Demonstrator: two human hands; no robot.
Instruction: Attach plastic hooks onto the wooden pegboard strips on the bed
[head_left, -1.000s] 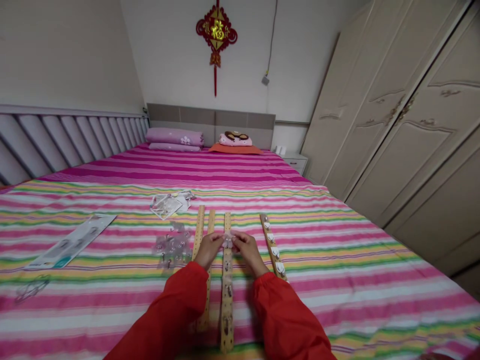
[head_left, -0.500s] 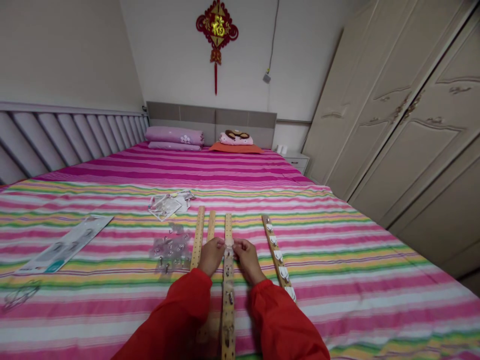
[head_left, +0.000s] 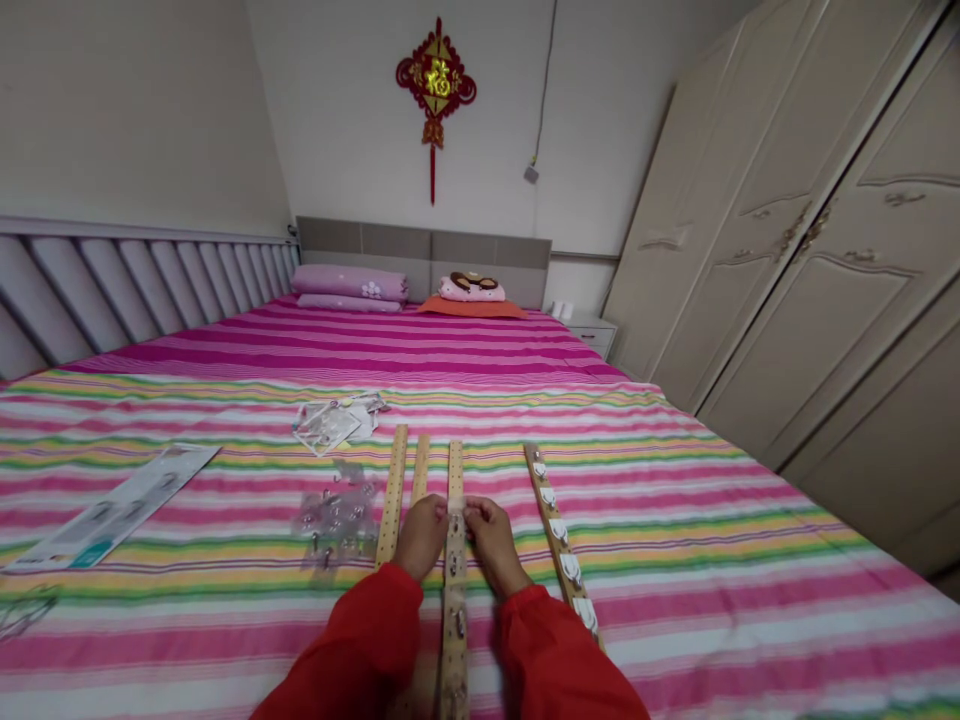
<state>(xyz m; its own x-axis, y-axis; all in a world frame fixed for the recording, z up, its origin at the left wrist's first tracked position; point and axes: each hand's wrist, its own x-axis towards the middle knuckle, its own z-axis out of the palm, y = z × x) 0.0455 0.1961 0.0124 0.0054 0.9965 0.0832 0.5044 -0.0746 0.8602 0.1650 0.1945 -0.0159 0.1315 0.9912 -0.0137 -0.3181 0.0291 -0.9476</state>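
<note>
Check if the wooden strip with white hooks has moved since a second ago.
No: the white-hook strip still crosses the same stripes of the bedsheet.

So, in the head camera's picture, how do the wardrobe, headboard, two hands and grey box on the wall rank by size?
1. Wardrobe
2. Headboard
3. Left hand and right hand: too alike to rank
4. Grey box

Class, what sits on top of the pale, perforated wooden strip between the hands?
Clear squarish patches bearing silvery metal hooks sit along the strip; its underside is hidden.
</note>
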